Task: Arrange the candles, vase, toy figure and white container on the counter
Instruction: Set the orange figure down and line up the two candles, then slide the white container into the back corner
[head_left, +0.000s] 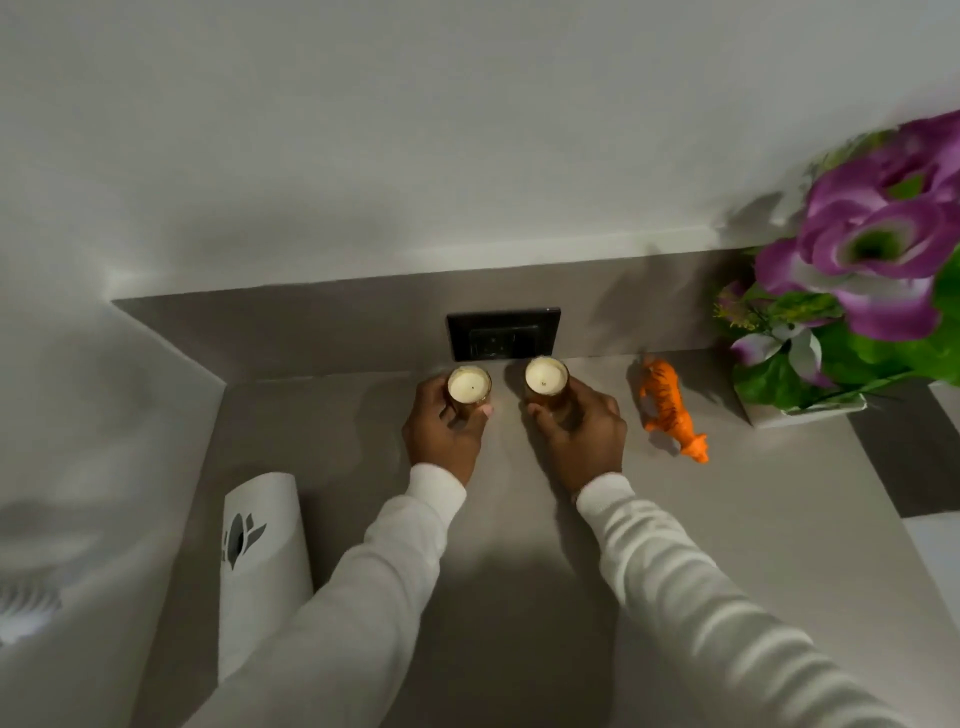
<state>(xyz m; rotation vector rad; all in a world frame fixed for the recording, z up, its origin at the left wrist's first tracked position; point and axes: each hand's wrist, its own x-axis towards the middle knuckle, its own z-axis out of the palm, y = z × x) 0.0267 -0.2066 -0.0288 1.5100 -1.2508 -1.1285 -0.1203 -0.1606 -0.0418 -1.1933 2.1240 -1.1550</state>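
Two candles (469, 385) (546, 377) in both hands (441, 431) (582, 428)

Matt grey counter (519, 571), glossy orange plastic toy figure (670, 410)

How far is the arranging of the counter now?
Looks placed: the toy tiger and the flower vase by the back wall. In hand: left hand holds the left candle, right hand the right candle. Left: the white container, untouched.
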